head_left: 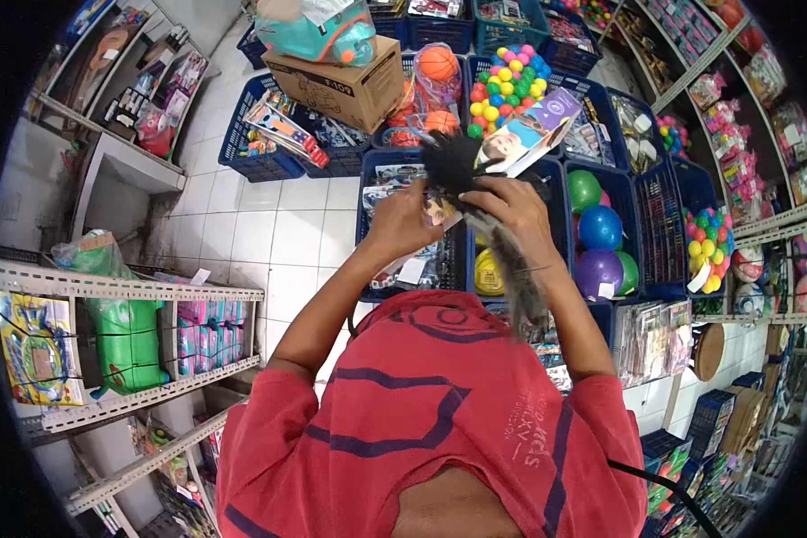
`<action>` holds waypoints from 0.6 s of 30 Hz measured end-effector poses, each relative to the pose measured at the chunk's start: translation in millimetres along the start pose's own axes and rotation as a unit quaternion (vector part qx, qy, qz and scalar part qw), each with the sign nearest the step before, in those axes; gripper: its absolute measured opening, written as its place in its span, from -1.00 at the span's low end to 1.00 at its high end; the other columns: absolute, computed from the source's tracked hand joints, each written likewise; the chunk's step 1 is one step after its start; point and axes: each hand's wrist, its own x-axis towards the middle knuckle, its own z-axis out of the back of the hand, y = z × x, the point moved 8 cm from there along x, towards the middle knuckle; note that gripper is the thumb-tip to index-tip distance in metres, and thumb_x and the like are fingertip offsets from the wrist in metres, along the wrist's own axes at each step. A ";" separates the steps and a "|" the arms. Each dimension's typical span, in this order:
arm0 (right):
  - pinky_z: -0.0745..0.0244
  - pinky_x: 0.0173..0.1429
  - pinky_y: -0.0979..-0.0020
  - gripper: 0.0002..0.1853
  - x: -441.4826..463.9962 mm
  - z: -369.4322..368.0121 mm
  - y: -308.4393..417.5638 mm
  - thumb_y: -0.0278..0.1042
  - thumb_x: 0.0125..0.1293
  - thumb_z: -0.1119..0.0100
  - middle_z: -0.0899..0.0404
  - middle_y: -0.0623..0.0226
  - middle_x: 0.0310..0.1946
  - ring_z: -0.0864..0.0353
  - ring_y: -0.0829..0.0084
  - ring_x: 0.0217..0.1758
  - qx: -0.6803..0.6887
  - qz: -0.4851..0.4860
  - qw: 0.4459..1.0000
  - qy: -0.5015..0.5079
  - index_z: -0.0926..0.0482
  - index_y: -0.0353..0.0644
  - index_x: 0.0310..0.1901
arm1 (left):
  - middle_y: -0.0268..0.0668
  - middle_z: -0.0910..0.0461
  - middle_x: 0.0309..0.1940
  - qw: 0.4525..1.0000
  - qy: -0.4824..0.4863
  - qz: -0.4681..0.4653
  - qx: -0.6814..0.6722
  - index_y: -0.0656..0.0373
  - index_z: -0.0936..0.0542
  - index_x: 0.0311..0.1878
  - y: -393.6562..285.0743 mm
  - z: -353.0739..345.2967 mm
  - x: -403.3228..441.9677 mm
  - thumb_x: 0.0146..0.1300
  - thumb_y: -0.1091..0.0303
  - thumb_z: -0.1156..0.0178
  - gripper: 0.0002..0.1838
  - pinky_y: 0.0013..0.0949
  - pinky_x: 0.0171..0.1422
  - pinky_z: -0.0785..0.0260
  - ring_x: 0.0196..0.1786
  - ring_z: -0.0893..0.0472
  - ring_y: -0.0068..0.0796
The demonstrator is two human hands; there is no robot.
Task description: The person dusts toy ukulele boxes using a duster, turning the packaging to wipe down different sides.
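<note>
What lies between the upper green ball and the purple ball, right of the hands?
A blue ball lies between the upper green ball and the purple ball; the head view shows it.

The carton [354, 85] lies left of the basketballs [438, 64].

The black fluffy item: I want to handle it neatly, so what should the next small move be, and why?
I'd probably use the left hand to gather the grey strands. The right hand holds the black fluffy item, while the strands trail loosely past its wrist to the red shirt, where they might catch.
</note>
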 end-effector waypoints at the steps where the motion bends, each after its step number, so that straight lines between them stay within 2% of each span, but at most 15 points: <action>1: -0.27 -0.04 0.32 -0.71 -0.2 -1.2 2.3 -0.24 -0.02 -0.08 -0.48 0.28 -0.19 -0.45 0.28 -0.08 -0.014 0.015 1.000 0.004 -0.52 -0.01 -0.20 | 0.05 -0.54 -0.45 1.000 0.003 -0.011 0.002 0.36 -0.35 -0.06 -1.2 1.3 -0.4 -0.25 0.21 -0.27 -0.36 -0.12 -0.26 -0.40 -0.35 -0.56 -0.01; 2: -0.26 -0.04 0.30 -0.71 -0.3 -2.3 3.6 -0.23 -0.02 -0.08 -0.48 0.26 -0.20 -0.44 0.26 -0.08 -0.028 0.031 0.999 0.008 -0.51 -0.02 -0.20 | 0.04 -0.54 -0.45 1.000 0.006 -0.023 0.004 0.36 -0.35 -0.05 -2.3 1.5 -1.1 -0.25 0.22 -0.27 -0.36 -0.12 -0.26 -0.39 -0.35 -0.56 -0.01; 8: -0.23 0.00 0.30 -0.65 -6.7 9.0 -31.2 -0.16 -0.05 -0.12 -0.46 0.22 -0.15 -0.42 0.24 -0.05 -0.085 -0.031 0.995 -0.052 -0.49 -0.06 -0.18 | 0.04 -0.54 -0.37 1.000 0.016 -0.005 0.016 0.29 -0.37 -0.06 0.9 5.0 -3.0 -0.30 0.24 -0.27 -0.37 -0.17 -0.21 -0.39 -0.29 -0.55 0.00; 10: -0.21 0.02 0.29 -0.67 -3.7 4.9 -10.2 -0.21 -0.02 -0.08 -0.44 0.22 -0.11 -0.41 0.25 -0.01 -0.060 0.019 0.998 -0.008 -0.48 -0.04 -0.16 | 0.05 -0.54 -0.37 0.999 0.020 -0.012 0.033 0.31 -0.38 -0.07 -4.1 5.4 -3.0 -0.30 0.24 -0.28 -0.37 -0.16 -0.20 -0.38 -0.28 -0.55 0.00; 12: -0.14 0.10 0.22 -0.75 -4.2 -10.6 3.8 -0.38 0.05 0.04 -0.40 0.22 -0.05 -0.35 0.26 0.07 -0.051 0.050 0.996 0.050 -0.46 -0.04 -0.17 | 0.05 -0.54 -0.37 0.998 0.045 -0.005 0.051 0.32 -0.38 -0.07 -11.1 6.1 -2.9 -0.29 0.25 -0.27 -0.38 -0.16 -0.20 -0.38 -0.27 -0.54 -0.01; 13: -0.12 0.13 0.20 -0.74 -5.2 -14.8 4.6 -0.40 0.06 0.05 -0.38 0.21 -0.03 -0.33 0.25 0.09 -0.063 0.055 0.995 0.057 -0.44 -0.04 -0.16 | 0.04 -0.54 -0.37 0.996 0.047 -0.039 0.071 0.33 -0.37 -0.08 -10.2 1.2 -3.9 -0.27 0.25 -0.27 -0.39 -0.15 -0.19 -0.38 -0.27 -0.54 0.00; 18: -0.05 0.18 0.14 -0.74 -9.0 -22.8 -9.0 -0.44 0.07 0.08 -0.33 0.15 -0.01 -0.30 0.22 0.12 -0.088 0.066 0.991 0.071 -0.39 -0.04 -0.15 | 0.03 -0.53 -0.35 0.991 0.072 -0.086 0.079 0.31 -0.37 -0.07 -25.0 0.4 -6.9 -0.25 0.24 -0.26 -0.40 -0.14 -0.20 -0.37 -0.27 -0.54 -0.01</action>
